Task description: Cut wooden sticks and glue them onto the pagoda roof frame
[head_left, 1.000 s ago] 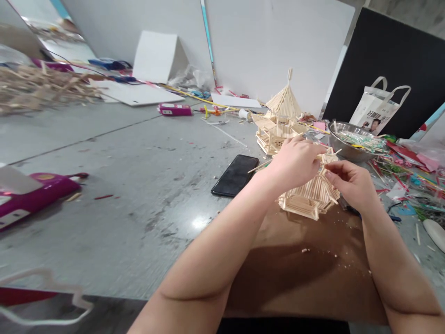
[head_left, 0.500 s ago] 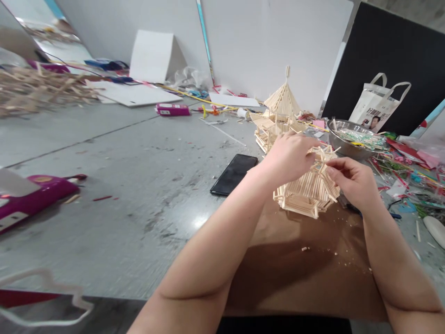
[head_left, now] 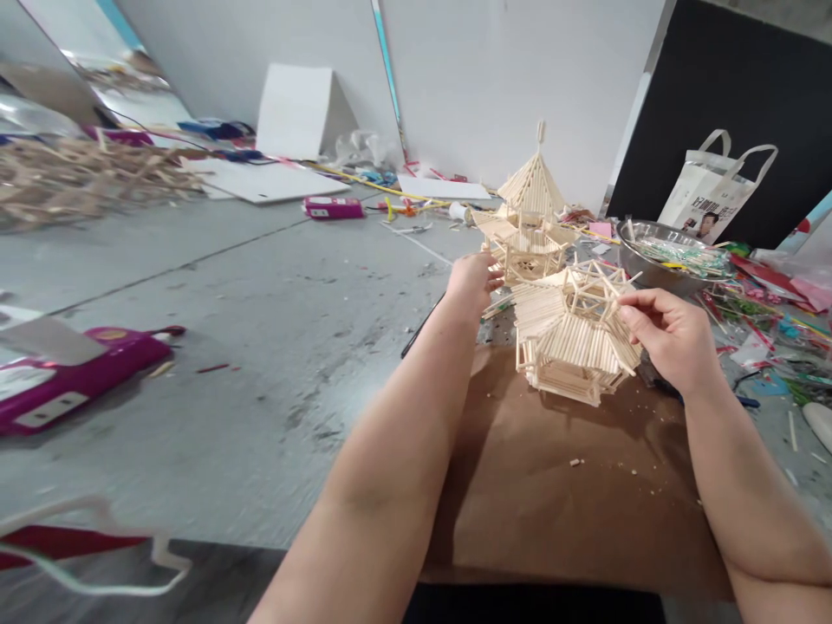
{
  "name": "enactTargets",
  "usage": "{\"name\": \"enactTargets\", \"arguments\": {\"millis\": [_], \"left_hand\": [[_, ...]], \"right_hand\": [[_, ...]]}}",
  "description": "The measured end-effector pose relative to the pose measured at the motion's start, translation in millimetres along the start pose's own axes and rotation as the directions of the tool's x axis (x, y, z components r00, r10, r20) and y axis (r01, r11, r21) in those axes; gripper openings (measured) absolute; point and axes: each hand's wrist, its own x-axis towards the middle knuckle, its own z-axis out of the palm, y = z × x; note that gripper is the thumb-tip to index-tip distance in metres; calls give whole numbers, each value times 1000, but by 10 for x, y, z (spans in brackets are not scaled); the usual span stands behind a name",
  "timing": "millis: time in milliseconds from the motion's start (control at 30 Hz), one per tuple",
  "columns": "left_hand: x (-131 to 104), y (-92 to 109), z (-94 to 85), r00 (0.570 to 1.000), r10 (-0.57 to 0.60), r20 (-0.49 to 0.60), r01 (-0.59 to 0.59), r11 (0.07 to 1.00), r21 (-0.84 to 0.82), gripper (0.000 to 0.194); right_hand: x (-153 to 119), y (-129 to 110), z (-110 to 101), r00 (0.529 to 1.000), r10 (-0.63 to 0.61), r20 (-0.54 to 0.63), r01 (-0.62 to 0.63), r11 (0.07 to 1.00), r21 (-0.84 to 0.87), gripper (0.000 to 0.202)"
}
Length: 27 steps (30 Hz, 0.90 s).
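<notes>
Chinese-lettered white bag (head_left: 682,191) beyond your right grip (head_left: 676,334)
That grip pinches the pale wooden-stick pavilion (head_left: 575,340); your left grip (head_left: 471,282): hold unclear.

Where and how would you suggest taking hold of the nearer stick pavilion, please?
Probably low on the nearer stick pavilion, by its base frame, coming from the near side. The roof slopes outward above it, and the open ring of sticks on top looks thin, so both seem poorer holds. The other pavilion stands behind, crowding the far side.
</notes>
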Motion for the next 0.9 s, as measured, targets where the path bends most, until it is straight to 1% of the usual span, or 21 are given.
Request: {"name": "enactTargets", "arguments": {"millis": [67, 167, 300, 433, 600, 733, 833, 900], "left_hand": [[66, -83, 33, 998, -22, 59, 21, 1000, 9, 16], [155, -146, 100, 993, -27, 118, 24, 999, 30, 19], [309, -188, 164, 988, -12, 154, 3, 998, 55, 17], [479, -243, 163, 984, 26, 177, -37, 998, 56, 12], [608, -317, 138, 970, 46, 237, -43, 999, -20, 10], [593, -260, 168, 962, 18, 271, 1, 998, -68, 7], [509, -138, 206, 944, -30, 329, 68, 992, -105, 6], [435, -42, 226, 938, -23, 345, 83, 984, -159, 6]], "right_hand": [[-2, 2, 0, 1000, 2, -4, -2, 1000, -6, 14], [-8, -2, 1, 1000, 4, 8, -4, 1000, -15, 16], [-15, 5, 3, 1000, 0, 27, 1, 1000, -31, 16], [-16, 31, 2, 999, -13, 33, 14, 999, -45, 16], [-20, 23, 8, 1000, -19, 23, 20, 998, -55, 15], [-20, 10, 14, 1000, -15, 13, 15, 998, -65, 14], [-18, 15, 12, 1000, -10, 14, 11, 998, -66, 13], [-18, 19, 9, 1000, -12, 12, 13, 997, -72, 13]]}}
